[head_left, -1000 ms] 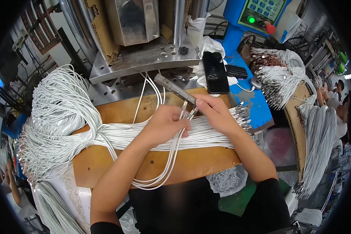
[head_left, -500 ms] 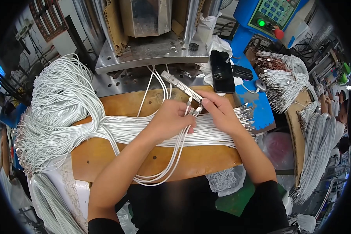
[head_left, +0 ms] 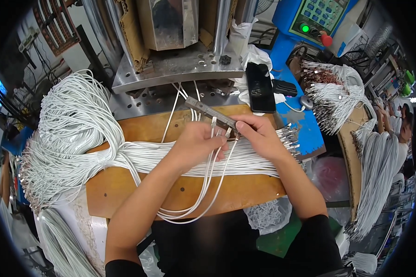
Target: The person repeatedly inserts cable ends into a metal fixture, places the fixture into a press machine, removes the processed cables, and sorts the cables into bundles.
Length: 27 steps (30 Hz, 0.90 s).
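Pinches white cables in left hand beside metal bar, pinches bar's near end in right hand; likely fits plugs, next needs alignment.

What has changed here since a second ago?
One thin white cable has swung right, away from the other white cables, and appears let go by the left grip; its end now sits at the long grey metal bar, beside the right grip. The right grip still holds the bar; the left still holds the others. The black rectangular phone stayed put.
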Each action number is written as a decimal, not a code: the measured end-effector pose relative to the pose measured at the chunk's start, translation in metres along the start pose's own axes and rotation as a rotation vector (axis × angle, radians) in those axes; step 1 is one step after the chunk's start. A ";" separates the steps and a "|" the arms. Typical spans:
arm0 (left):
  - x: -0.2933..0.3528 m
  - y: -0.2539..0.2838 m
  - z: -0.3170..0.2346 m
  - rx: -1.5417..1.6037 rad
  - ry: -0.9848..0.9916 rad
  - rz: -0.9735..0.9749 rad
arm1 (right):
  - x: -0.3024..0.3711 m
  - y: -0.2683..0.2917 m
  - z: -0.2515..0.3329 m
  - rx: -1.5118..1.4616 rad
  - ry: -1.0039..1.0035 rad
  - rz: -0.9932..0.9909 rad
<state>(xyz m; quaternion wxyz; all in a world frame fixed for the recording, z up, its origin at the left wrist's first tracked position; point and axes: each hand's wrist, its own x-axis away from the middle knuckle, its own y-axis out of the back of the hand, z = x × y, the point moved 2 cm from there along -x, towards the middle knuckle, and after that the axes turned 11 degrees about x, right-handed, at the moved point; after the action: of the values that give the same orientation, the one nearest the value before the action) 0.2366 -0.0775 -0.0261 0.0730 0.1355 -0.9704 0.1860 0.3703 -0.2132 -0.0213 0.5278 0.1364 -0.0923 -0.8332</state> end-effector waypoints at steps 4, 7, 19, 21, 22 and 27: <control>-0.001 -0.002 -0.001 0.082 -0.012 0.007 | 0.001 -0.002 0.005 0.040 0.042 -0.028; 0.001 -0.003 0.000 0.176 -0.031 0.001 | 0.001 0.000 -0.001 0.021 0.013 -0.055; 0.002 0.002 -0.001 0.027 0.000 -0.107 | 0.004 0.002 -0.004 0.097 -0.125 -0.041; 0.001 -0.001 0.001 0.065 -0.032 -0.098 | 0.004 0.001 -0.002 0.230 0.010 -0.058; 0.001 -0.002 0.001 0.085 -0.046 -0.092 | 0.004 0.002 -0.003 0.229 0.010 -0.056; 0.012 0.002 -0.011 0.008 -0.262 -0.394 | 0.002 0.009 -0.007 0.048 -0.152 -0.094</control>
<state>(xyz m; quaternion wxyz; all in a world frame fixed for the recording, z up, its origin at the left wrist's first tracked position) 0.2257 -0.0743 -0.0146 -0.0192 0.3456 -0.9256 0.1528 0.3798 -0.2185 -0.0259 0.4763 0.0896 -0.1452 -0.8626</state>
